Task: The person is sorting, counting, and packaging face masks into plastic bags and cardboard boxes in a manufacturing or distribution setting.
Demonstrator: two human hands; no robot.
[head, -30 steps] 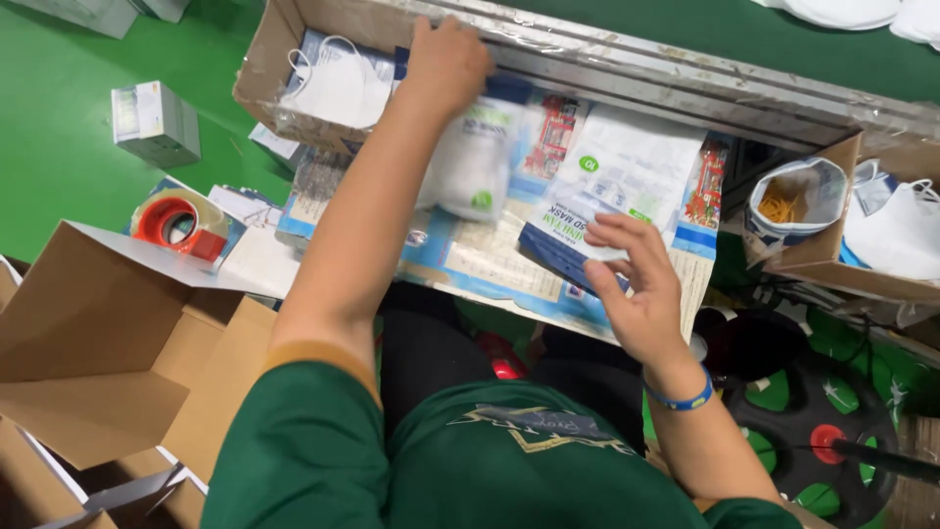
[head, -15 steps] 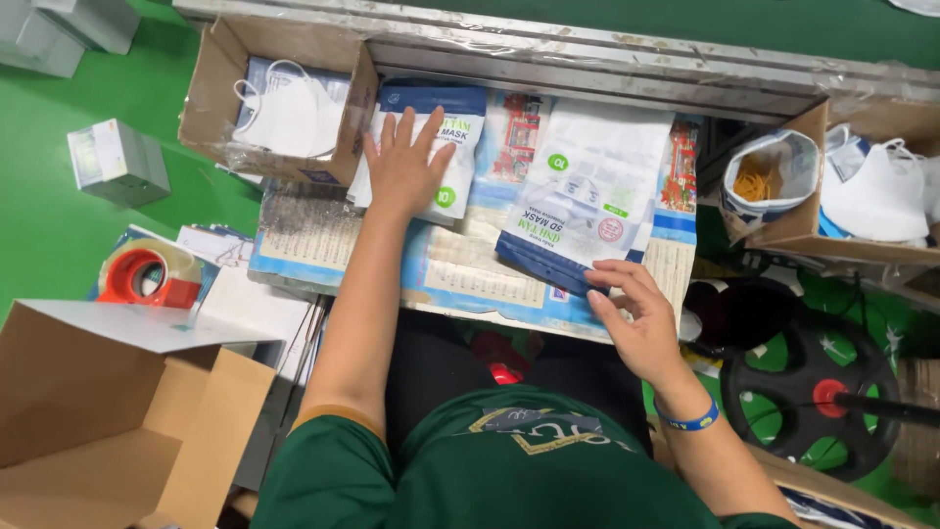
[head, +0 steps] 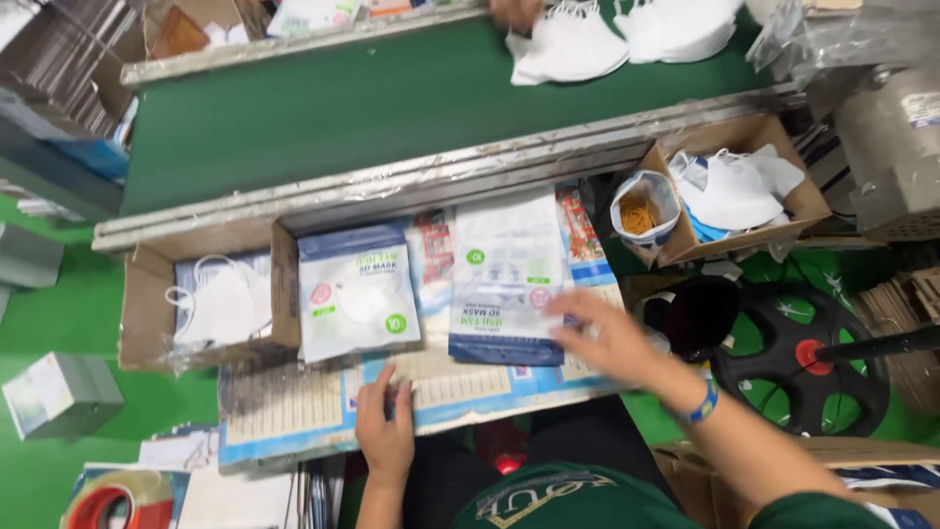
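Head view is showing the person's left hand lying flat and unclenched near the front edge of the printed sheet covering the work surface, fingers spread and gripping nothing; half a second ago that hand was stretched out farther, pressing on the mask pouch beside the cardboard box of white masks. That pouch is now lying uncovered, resting against the box's right wall. The right hand is blurring with motion, fingers extended over the lower right corner of the second mask pouch; whether it is pinching the pouch or only touching it cannot be told. Earlier this hand was sitting lower, at the pouch's bottom edge. A blue wristband is circling the right wrist. To the right, a cup of rubber bands is standing beside another box of masks. Beyond the rail, the green conveyor belt is coming into fuller view than before.
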